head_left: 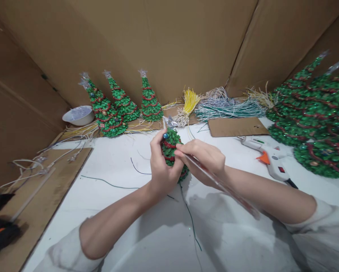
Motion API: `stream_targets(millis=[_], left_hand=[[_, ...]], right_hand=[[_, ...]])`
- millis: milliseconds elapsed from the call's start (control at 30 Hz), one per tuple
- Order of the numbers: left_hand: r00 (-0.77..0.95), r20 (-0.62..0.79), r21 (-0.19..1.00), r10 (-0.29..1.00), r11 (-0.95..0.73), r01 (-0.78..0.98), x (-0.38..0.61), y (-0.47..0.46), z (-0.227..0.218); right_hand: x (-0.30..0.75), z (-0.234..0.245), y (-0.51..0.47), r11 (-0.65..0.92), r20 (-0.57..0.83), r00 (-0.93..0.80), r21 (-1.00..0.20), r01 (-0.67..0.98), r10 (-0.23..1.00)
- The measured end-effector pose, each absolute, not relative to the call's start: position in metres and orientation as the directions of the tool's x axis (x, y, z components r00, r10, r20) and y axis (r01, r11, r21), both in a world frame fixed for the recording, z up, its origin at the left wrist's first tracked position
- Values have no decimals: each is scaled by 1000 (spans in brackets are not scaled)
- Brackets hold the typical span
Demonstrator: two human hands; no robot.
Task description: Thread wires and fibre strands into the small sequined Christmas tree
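Note:
My left hand [165, 168] is wrapped round a small artificial Christmas tree [169, 153] from its left side. The tree is green with red garland, a blue bauble [165, 135] and a clear star [170, 121] on top. With thumb and fingers pinched, my right hand [205, 160] grips a long, slim, translucent reddish stick [224, 185], which slants down to the lower right. Its upper end is at the tree's right side, and the fingers partly cover it. Thin green wires [190, 215] trail on the white table below the tree.
Finished-looking trees [152, 100] stand along the back, with more trees [311, 109] at the right. Wire bundles [228, 107], a cardboard piece [237, 127] and a glue gun [275, 162] lie between. A white bowl [81, 119] and a cardboard sheet [56, 181] are at left.

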State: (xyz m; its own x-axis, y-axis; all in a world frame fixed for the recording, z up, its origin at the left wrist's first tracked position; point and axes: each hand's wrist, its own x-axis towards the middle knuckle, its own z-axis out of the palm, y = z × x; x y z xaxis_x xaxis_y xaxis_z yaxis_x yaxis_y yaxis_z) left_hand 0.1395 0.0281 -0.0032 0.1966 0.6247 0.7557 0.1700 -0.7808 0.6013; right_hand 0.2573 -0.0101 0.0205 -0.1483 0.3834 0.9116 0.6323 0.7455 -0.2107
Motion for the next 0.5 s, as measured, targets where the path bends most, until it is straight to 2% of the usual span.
stream_targets(millis=[133, 233, 367, 500], left_hand=[[203, 754, 595, 625, -780, 193, 140, 27, -2], [202, 756, 585, 622, -782, 216, 140, 26, -1], [189, 773, 556, 606, -790, 258, 140, 26, 0], [185, 785, 540, 591, -799, 264, 140, 26, 1]], right_hand=[[253, 32, -16, 672, 875, -39, -342, 657, 483], [252, 39, -17, 640, 816, 47, -485, 596, 576], [252, 41, -16, 564, 657, 146, -723, 399, 739], [250, 39, -13, 520, 534, 204, -846, 123, 821]])
